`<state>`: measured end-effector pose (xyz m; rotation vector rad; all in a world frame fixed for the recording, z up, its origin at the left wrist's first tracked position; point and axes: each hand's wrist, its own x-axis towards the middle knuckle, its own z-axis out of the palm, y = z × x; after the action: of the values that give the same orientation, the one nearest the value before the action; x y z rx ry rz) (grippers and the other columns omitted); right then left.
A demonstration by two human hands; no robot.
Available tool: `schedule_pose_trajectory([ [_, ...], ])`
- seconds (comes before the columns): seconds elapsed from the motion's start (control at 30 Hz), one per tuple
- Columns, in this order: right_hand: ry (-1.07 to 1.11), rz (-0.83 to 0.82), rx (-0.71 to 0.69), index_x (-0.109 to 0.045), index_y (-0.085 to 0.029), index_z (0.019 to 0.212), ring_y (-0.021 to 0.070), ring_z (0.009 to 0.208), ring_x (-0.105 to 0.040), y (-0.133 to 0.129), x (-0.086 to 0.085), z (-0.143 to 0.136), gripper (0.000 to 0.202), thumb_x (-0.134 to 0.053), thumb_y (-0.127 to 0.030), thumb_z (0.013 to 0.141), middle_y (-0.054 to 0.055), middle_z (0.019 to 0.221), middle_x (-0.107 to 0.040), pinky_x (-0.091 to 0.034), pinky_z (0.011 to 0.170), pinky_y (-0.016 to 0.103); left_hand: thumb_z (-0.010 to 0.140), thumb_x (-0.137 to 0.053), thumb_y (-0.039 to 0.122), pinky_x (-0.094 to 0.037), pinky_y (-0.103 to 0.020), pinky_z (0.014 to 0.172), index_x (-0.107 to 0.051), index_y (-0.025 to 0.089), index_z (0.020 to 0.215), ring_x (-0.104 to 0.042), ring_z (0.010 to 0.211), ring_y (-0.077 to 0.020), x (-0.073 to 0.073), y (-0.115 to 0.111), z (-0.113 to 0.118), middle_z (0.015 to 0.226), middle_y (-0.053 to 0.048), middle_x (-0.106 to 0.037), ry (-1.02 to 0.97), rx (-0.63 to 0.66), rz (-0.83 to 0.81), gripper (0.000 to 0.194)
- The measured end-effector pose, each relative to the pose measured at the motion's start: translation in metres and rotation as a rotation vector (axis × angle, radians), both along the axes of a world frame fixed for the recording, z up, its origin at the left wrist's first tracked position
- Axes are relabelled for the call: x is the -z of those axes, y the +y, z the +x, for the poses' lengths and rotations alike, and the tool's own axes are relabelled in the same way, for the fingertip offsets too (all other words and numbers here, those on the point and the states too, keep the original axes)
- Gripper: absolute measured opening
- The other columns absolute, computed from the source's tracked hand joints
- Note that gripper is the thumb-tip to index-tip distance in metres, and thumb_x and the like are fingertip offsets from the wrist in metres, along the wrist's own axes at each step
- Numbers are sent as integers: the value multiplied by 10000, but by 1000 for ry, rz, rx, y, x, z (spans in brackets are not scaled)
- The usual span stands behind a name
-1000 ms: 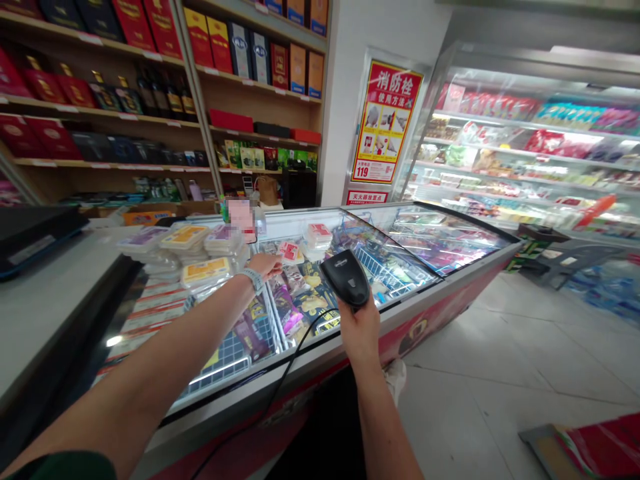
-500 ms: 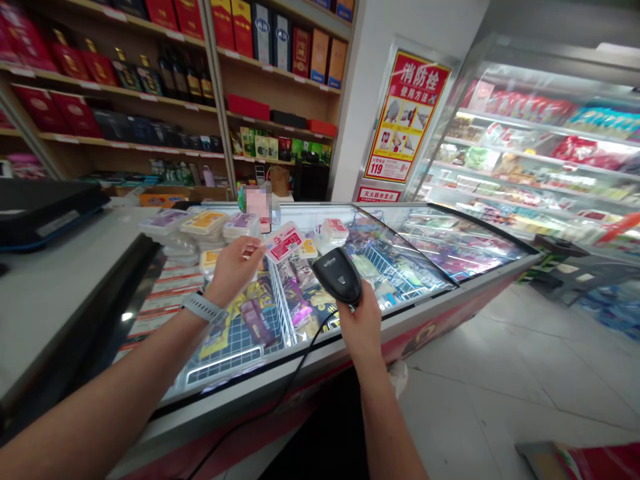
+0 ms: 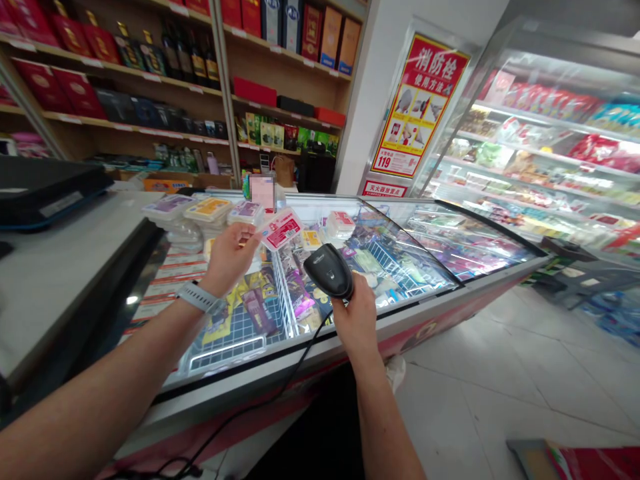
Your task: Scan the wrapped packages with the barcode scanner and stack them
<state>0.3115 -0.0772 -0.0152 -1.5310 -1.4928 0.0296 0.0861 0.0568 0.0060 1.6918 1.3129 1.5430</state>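
Observation:
Pinched between the fingers of my left hand is a clear plastic tub lid with a red and pink label, tilted up above the freezer; whether a tub is attached I cannot tell. My right hand is closed around the handle of a black barcode scanner, its head close to the label and apart from it. The scanner's black cable runs down to the lower left. Stacked tubs with purple and yellow lids stand just beyond my left hand. Another stack with red labels sits behind the scanner.
A glass-topped chest freezer holds packaged goods in wire baskets. At left is a grey counter with a black device. Shelves of bottles and boxes stand behind, a lit display fridge at right.
The scanner has moved slightly left and up, closer to the labelled lid. My left hand still holds the lid, nearly in place. The whole view has shifted a little.

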Motion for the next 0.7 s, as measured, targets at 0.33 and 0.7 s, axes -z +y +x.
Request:
schedule_pose_trajectory([
  [0.33,-13,-10,9,-568,-186,1080,286,1008,-579,-2,0,0,269,-540,-163,813,101,1022,-642,-427,945,455,776,-641,392,-470,-274,754,-581,187,918,-602,797,-149,-1,-1,1,877,-28,-658,-16,18,-28,256],
  [0.7,-26,10,14,-563,-191,1083,279,1002,-579,-2,2,0,276,-525,-140,814,95,1021,-641,-427,945,449,778,-644,357,-473,-269,740,-597,184,914,-590,762,-135,-5,-6,2,845,-13,-645,-45,13,-45,225],
])
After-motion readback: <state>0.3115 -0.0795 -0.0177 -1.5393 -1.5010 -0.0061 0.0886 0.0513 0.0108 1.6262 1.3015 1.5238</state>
